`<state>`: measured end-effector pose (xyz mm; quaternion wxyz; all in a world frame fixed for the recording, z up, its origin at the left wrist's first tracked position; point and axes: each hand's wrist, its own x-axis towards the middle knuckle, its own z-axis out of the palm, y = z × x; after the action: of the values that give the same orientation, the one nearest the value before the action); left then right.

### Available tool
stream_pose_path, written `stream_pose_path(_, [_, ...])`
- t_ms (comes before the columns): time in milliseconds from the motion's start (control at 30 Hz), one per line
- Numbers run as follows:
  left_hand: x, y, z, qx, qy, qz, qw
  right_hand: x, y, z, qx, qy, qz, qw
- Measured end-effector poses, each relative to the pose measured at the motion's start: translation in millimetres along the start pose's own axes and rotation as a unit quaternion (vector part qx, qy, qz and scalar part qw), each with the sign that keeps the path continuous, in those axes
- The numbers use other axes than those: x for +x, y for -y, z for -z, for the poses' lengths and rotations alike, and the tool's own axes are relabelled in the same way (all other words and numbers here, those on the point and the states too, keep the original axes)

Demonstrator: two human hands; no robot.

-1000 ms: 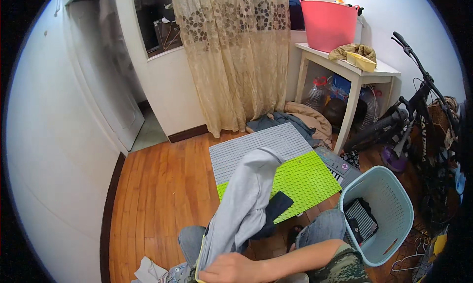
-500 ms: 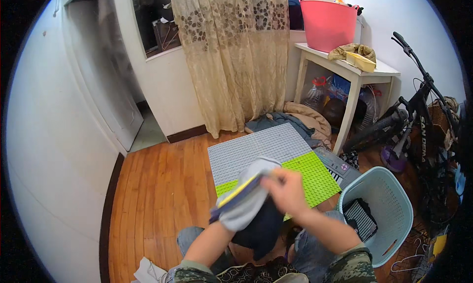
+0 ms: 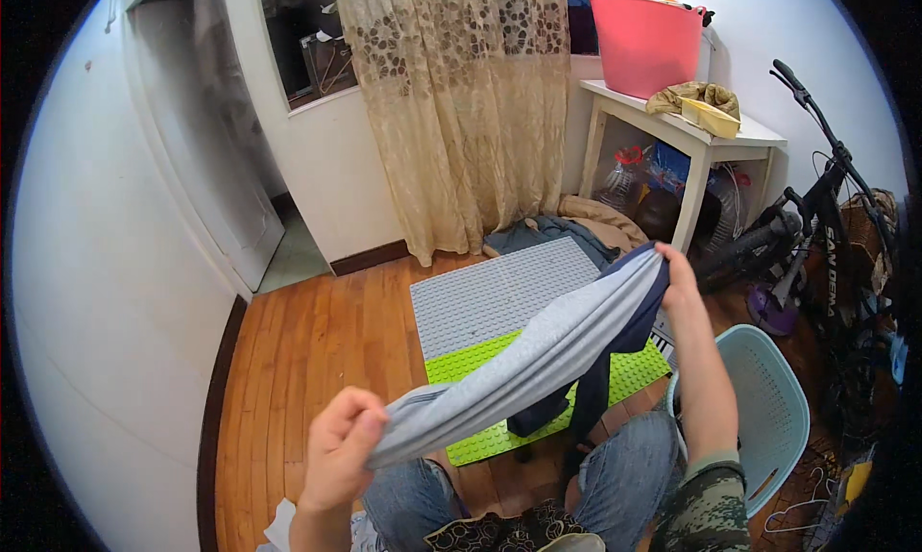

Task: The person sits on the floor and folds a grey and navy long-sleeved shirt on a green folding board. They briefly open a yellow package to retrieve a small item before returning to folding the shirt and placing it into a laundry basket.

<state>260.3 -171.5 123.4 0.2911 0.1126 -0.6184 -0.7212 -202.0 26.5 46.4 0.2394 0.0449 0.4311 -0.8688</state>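
A light grey and navy garment (image 3: pixel 523 365) is stretched taut on a slant between my two hands; its exact kind does not show. My left hand (image 3: pixel 344 444), low on the left, grips the grey end. Farther off and higher to the right, my right hand (image 3: pixel 678 281) pinches the other end, where grey meets navy. Dark navy cloth hangs from the middle and right of it. Beneath lies a low studded building-block tabletop, with a grey part (image 3: pixel 495 293) and a lime green part (image 3: pixel 471 365), partly covered by the garment.
A light blue laundry basket (image 3: pixel 783 408) stands right of my knees. Behind it are a black bicycle (image 3: pixel 831 225) and a white table (image 3: pixel 691 124) with a pink tub (image 3: pixel 645 48). Cloth lies heaped under the beige curtain (image 3: pixel 461 139). White cloth (image 3: pixel 280 528) lies at lower left.
My hands were close together over the tabletop, my left arm inside the bunched garment. Now they are far apart, left hand out of it, with the garment drawn out long between them.
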Motion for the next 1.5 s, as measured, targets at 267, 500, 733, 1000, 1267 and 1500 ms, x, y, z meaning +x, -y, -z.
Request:
stream_pose_path(267, [-20.9, -3.8, 21.6, -0.005, -0.099, -0.012, 0.995, -25.3, 101.4, -40.0, -0.080, 0.028, 0.106, 0.991])
stream_pose_path(500, [29.4, 15.9, 1.9, 0.605, 0.250, -0.014, 0.756, -152.2, 46.3, -144.8, -0.334, 0.300, -0.012, 0.893])
stream_pose_path(733, [93.2, 35.9, -57.8, 0.192, 0.324, -0.085, 0.923, -200.1, -11.0, -168.5, -0.398, 0.689, -0.178, 0.579])
stream_pose_path(1000, [100.5, 65.6, -37.3, 0.080, 0.567, 0.116, 0.811, -207.6, 15.5, -150.0, -0.173, 0.628, -0.184, 0.737])
stream_pose_path(1267, [135.7, -10.8, -0.6, 0.370, 0.299, -0.060, 0.877, -190.8, 64.9, -144.3, -0.745, 0.423, 0.206, 0.473])
stream_pose_path(1500, [155.8, -60.7, 0.5, 0.144, 0.217, -0.187, 0.947, -165.5, 57.8, -149.8, -0.639, 0.421, 0.429, 0.480])
